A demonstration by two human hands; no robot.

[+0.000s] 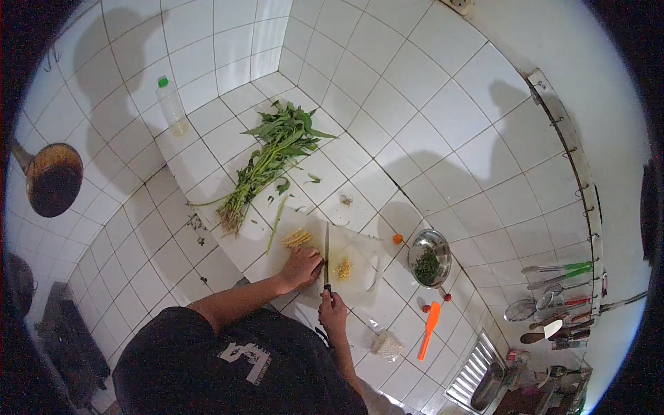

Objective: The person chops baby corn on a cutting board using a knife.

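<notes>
My right hand (333, 311) grips the black handle of a kitchen knife (327, 252), its blade pointing away from me over a white cutting board (360, 249). Close against the left side of the blade, my left hand (302, 268) is closed with its fingers curled down; what they hold is hidden. Just beyond it lies a bunch of yellow vegetable sticks (297, 238), too small to name surely. Small chopped yellow pieces (343, 268) form a pile on the board, right of the blade.
Leafy green stalks (277, 152) with roots lie at the back left, near a green-capped bottle (171, 107). To the right are a metal bowl (430, 257) of chopped greens, an orange peeler-like tool (429, 330), small red items (447, 297) and a plastic bag (386, 344).
</notes>
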